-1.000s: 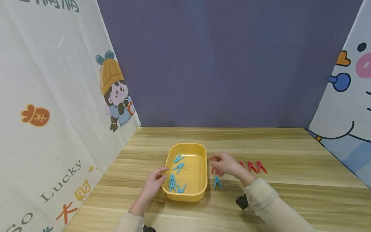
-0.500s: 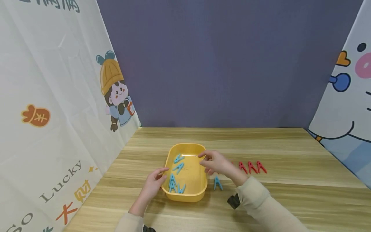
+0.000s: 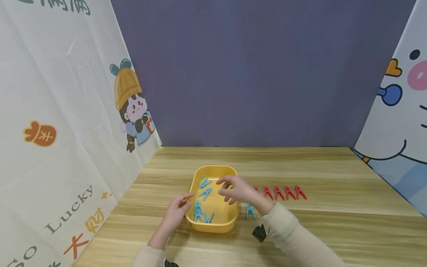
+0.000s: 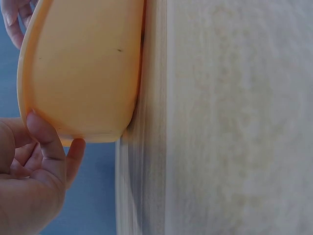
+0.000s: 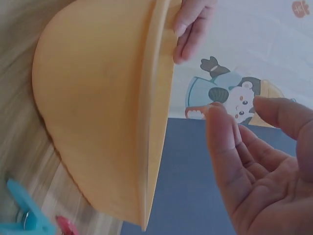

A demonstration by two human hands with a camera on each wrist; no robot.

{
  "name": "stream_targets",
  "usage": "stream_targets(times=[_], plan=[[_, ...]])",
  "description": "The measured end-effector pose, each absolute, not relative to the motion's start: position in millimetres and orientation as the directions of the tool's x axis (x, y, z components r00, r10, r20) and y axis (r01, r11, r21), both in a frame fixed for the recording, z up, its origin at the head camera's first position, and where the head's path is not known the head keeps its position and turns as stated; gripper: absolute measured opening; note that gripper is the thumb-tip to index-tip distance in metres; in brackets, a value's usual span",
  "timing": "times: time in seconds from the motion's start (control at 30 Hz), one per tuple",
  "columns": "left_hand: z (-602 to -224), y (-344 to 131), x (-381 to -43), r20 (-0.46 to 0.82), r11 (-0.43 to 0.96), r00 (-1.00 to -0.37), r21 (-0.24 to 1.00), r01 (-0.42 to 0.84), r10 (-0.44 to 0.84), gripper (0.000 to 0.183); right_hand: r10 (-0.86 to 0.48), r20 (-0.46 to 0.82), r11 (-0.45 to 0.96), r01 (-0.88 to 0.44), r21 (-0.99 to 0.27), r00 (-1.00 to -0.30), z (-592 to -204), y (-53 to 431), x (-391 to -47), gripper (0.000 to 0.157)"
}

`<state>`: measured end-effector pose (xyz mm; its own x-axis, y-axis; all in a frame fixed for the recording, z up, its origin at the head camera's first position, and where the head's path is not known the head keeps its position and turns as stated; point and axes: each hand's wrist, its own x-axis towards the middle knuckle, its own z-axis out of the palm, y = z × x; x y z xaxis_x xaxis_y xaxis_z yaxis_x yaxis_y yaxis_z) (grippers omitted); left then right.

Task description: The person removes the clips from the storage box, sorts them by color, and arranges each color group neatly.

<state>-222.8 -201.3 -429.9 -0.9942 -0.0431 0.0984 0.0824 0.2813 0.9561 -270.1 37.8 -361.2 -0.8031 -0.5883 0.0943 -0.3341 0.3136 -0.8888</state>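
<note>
A yellow plastic tray [image 3: 213,227] holds several light-blue clothespins [image 3: 198,210], mostly along its left side. My left hand [image 3: 176,210] grips the tray's left rim; in the left wrist view its thumb [image 4: 43,132] lies against the outer wall. Over the tray's right half hovers my right hand [image 3: 236,190], fingers bent and spread apart with nothing between them. The right wrist view shows a gap between its thumb and index finger. One blue clothespin [image 3: 250,211] lies on the table right of the tray, beneath my right wrist.
Several red clothespins [image 3: 278,193] form a row on the wooden table [image 3: 320,226], right of the tray; my right hand and forearm partly cover the row's left end. A dark blue-grey panel [image 3: 253,74] stands behind the table, and a printed white sheet [image 3: 73,111] hangs at left.
My right hand has moved left, from beside the tray near the red clothespins to above its interior, uncovering more of the red row. The left hand and tray stay put.
</note>
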Motion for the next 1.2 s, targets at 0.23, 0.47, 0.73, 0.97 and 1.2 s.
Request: stream_targets(times=[0.23,0.47,0.73,0.97,1.2], plan=[[-431,-202,-224,0.098,0.274,-0.994,0.958,0.082,-0.042,0.03,-0.632,0.099,0.329,-0.382,-0.863,-0.768,-365,21,-268,0.029],[-432,-202,-224,0.099,0.267,-0.995,0.96,0.087,-0.033,0.03,-0.639,0.077,0.361,-0.388,-0.848,-0.765,-371,9,-266,0.027],[-431,-202,-223,0.101,0.269,-0.995,0.959,0.091,-0.024,0.031,-0.676,0.034,0.402,-0.407,-0.82,-0.736,-383,0,-265,0.027],[-431,-203,-224,0.106,0.268,-0.994,0.959,0.095,-0.027,0.03,-0.688,-0.019,0.426,-0.382,-0.82,-0.726,-392,-5,-266,0.031],[-433,-203,-225,0.115,0.272,-0.993,0.957,0.104,-0.026,0.031,-0.712,-0.069,0.461,-0.39,-0.797,-0.699,-403,-8,-266,0.027]])
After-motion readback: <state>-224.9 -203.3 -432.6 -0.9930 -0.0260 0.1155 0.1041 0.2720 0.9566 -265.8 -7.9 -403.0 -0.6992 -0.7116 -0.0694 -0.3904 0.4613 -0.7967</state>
